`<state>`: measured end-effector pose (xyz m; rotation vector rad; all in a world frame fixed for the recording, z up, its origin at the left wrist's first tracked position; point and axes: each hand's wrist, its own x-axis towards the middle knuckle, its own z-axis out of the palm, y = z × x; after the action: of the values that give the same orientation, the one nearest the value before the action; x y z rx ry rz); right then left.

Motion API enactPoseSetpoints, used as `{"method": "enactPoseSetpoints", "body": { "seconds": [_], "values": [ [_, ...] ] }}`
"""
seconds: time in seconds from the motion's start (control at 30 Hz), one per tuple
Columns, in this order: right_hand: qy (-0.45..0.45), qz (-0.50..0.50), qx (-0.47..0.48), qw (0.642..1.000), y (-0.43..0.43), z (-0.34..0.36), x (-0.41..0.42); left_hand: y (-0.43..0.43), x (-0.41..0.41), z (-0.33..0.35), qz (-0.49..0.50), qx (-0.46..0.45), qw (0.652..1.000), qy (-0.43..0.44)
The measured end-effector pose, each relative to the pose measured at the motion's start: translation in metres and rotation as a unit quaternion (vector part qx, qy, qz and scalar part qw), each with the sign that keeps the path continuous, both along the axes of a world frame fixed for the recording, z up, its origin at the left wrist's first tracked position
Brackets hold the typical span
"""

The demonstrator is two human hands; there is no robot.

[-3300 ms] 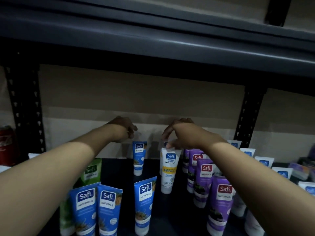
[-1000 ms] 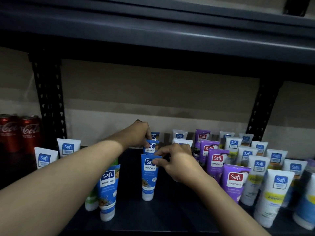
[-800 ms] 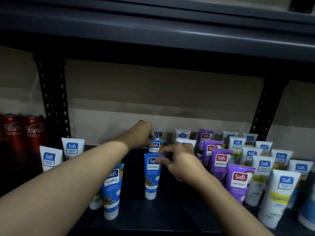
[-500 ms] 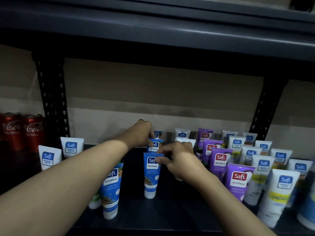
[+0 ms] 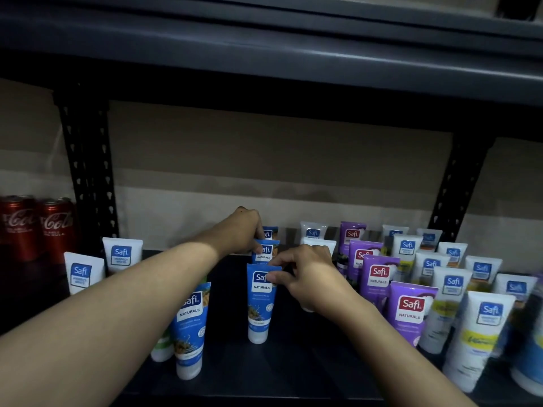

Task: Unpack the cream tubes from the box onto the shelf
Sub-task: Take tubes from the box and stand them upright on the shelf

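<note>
- Both hands have shifted from the back of the shelf (image 5: 308,368) to the blue column. Over the last second they hardly move, which suggests fine alignment rather than transport.
- Right hand (image 5: 308,277): thumb and forefinger are pinched together on the flat top seal of the front blue tube (image 5: 260,306). Earlier it was on a white tube.
- Left hand (image 5: 242,230): fingers are curled onto the top of the second blue tube (image 5: 264,254), which stands directly behind the front one.
- Task status, as a judgement: both tubes already stand on the shelf and the step in hand is straightening the row. The box is not in view, so the remaining stock cannot be assessed.
- Tube form: soft plastic body with a glossy printed face, a wide crimped seal uppermost and a narrower white cap below. Each tube stands on its cap.
- Handling note: the small cap base and tall body probably make a tube easy to tip, and a fall could knock down its neighbours.
- Adjacent stock: purple tubes (image 5: 410,312) stand just right of the blue column, with white tubes (image 5: 484,324) further right.
- Shelf surface: dark, smooth and matte. Red cola cans (image 5: 53,227) stand at far left, beyond the perforated upright.
</note>
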<state>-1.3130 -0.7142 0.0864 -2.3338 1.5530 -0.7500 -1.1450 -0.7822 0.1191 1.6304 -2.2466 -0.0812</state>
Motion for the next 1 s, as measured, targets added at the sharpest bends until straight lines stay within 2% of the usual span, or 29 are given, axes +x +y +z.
{"method": "enactPoseSetpoints", "body": {
  "seconds": [0.47, 0.63, 0.8, 1.0],
  "values": [
    [0.017, 0.02, -0.01, 1.0, 0.006, 0.004, -0.003, -0.001, 0.0, 0.0, 0.004, 0.011, 1.0, -0.021],
    [0.019, 0.018, -0.066, 0.997, 0.006, 0.006, -0.003, 0.006, 0.008, 0.012, -0.001, 0.003, 1.0, -0.02],
    [0.007, 0.015, -0.105, 0.994, 0.006, 0.021, 0.01, 0.036, 0.041, 0.035, 0.002, -0.02, 0.999, -0.037],
    [0.067, 0.051, -0.087, 0.993, 0.018, 0.071, 0.068, 0.1, 0.112, 0.064, 0.087, -0.046, 0.993, -0.063]
  ]
}}
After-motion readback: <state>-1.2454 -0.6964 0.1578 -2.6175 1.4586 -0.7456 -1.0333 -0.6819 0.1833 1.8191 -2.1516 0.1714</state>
